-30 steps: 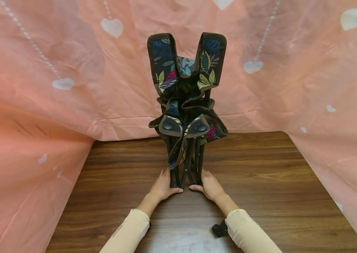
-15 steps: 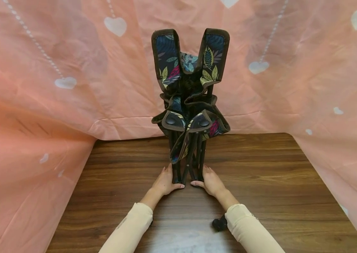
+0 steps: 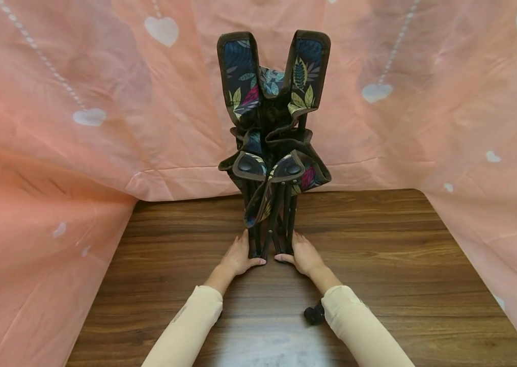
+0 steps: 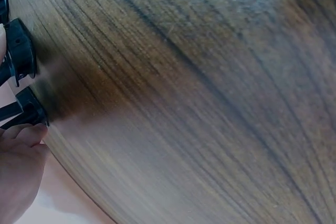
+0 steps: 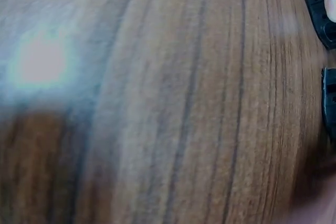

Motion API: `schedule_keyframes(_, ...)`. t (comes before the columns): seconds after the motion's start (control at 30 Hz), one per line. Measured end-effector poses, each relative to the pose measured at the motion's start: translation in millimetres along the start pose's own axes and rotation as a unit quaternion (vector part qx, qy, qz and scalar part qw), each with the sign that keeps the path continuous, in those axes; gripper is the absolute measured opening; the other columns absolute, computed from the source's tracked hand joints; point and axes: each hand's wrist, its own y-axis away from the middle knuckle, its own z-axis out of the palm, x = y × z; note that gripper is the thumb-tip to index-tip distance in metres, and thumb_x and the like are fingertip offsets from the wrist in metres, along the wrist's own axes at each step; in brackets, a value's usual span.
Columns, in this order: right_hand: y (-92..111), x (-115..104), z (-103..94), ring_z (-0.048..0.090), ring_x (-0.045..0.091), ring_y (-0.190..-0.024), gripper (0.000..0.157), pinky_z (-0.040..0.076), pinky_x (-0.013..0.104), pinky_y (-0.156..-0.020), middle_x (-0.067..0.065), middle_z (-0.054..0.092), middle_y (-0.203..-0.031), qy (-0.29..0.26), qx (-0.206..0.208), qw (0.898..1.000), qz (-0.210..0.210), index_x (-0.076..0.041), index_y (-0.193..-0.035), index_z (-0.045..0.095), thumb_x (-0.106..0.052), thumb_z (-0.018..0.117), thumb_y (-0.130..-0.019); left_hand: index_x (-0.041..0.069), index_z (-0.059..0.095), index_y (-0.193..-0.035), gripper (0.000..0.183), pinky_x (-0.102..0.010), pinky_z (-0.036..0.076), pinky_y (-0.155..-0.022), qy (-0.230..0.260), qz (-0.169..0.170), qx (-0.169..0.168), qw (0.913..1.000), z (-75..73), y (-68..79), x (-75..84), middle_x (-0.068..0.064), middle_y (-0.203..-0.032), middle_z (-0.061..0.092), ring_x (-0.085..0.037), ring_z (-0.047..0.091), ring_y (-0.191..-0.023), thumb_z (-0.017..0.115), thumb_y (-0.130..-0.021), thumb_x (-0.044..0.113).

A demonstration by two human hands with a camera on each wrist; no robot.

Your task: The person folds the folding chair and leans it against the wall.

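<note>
A folded camping chair [image 3: 308, 76] stands upright in the head view, its dark fabric printed with colourful leaves. Its black legs [image 3: 274, 219] are gathered close together below the bunched seat. My left hand [image 3: 237, 256] grips the leg ends on the left, with the thumb across the front. On the right, my right hand [image 3: 305, 256] holds the other leg ends in the same way. Black plastic feet [image 4: 23, 51] show at the edge of the left wrist view, beside my fingertips [image 4: 26, 134]. The right wrist view catches another black foot [image 5: 321, 18] under my thumb.
The chair stands on a brown wood-grain table [image 3: 377, 244]. Pink fabric [image 3: 185, 127] with white hearts hangs behind it and along both sides. A small black object [image 3: 315, 313] sits beside the right sleeve.
Both hands and the chair have shifted a little farther back across the table, toward the pink fabric. The grip on the legs looks the same. The head view has also shifted slightly.
</note>
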Motion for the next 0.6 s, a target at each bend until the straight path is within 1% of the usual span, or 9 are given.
schedule_keyframes(0.07, -1.2, -0.5, -0.1, 0.040, 0.044, -0.137, 0.094, 0.030, 0.051, -0.117, 0.029, 0.037, -0.149, 0.002, -0.001, 1.000, 0.003, 0.009, -0.148, 0.027, -0.049, 0.066, -0.085, -0.007, 0.014, -0.151, 0.106, -0.052, 0.035, -0.114, -0.004, 0.002, 0.002, 1.0000, -1.0, 0.4, 0.7, -0.029, -0.152, 0.033, -0.045, 0.031, -0.142, 0.074, -0.082, 0.046)
schedule_keyframes(0.23, -2.6, -2.1, -1.7, 0.040, 0.044, -0.137, 0.092, 0.031, 0.052, -0.117, 0.031, 0.038, -0.148, 0.006, -0.001, 1.000, 0.006, 0.010, -0.147, 0.029, -0.048, 0.066, -0.086, -0.005, 0.013, -0.152, 0.105, -0.049, 0.032, -0.117, -0.008, 0.000, 0.002, 1.0000, -2.0, 0.7, 1.5, -0.026, -0.153, 0.033, -0.042, 0.030, -0.143, 0.073, -0.083, 0.046)
schedule_keyframes(0.43, -2.8, -3.6, -1.6, 0.041, 0.044, -0.135, 0.093, 0.035, 0.053, -0.114, 0.031, 0.040, -0.147, -0.005, 0.002, 1.000, 0.009, 0.007, -0.149, 0.026, -0.047, 0.067, -0.086, -0.005, 0.013, -0.152, 0.104, -0.047, 0.030, -0.119, -0.012, -0.005, 0.004, 0.9999, -1.9, 0.3, 1.8, -0.025, -0.154, 0.032, -0.041, 0.029, -0.144, 0.073, -0.083, 0.045)
schedule_keyframes(0.6, -4.6, -2.8, -1.4, 0.039, 0.046, -0.137, 0.095, 0.034, 0.053, -0.115, 0.032, 0.037, -0.148, 0.004, -0.009, 1.000, 0.019, 0.008, -0.149, 0.024, -0.049, 0.065, -0.086, -0.004, 0.013, -0.153, 0.104, -0.047, 0.029, -0.120, -0.019, -0.013, 0.003, 0.9997, -1.7, -0.5, 2.7, -0.023, -0.155, 0.031, -0.039, 0.027, -0.145, 0.071, -0.084, 0.047)
